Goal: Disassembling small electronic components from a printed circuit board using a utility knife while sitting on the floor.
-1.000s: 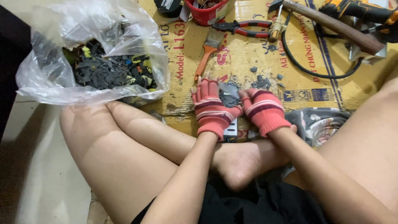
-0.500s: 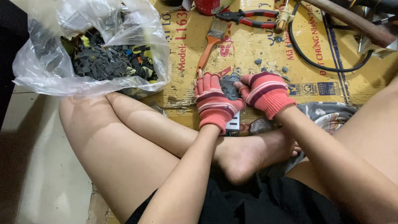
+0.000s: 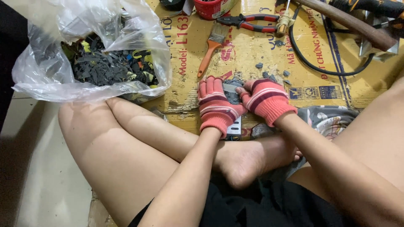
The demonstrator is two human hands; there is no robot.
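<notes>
I look down and see two hands in red and pink striped gloves, close together in the middle of the scene. The left hand (image 3: pixel 216 105) lies flat with its fingers (image 3: pixel 210 86) bent down over a small grey metal piece (image 3: pixel 230 89). The right hand (image 3: pixel 266 98) is curled into a loose fist, and its fingertips press on the same metal piece from the right side. So both hands have hold of it, one on each side, and the piece sits between them on the yellow cardboard sheet (image 3: pixel 252 50). I cannot tell just what the metal piece is, because the gloves hide most of it.

Just near the left hand, a flat silver part (image 3: pixel 235 126) pokes out from under the glove. My bare legs are crossed near me, and one foot (image 3: pixel 248 162) rests right under the hands.

To the far left is a big clear plastic bag (image 3: pixel 63 46) full of small dark scraps (image 3: pixel 109 67), with a few yellow and blue bits mixed in. Far from the hands, an orange-handled paint brush (image 3: pixel 210 48) lies on the cardboard. Beyond it are red-handled pliers (image 3: pixel 252 22) and a red tub (image 3: pixel 210 7). A black cable (image 3: pixel 320 69) loops on the far right, below a brown wooden handle (image 3: pixel 349 25). A few small dark crumbs (image 3: pixel 273 75) lie scattered just beyond the hands.
</notes>
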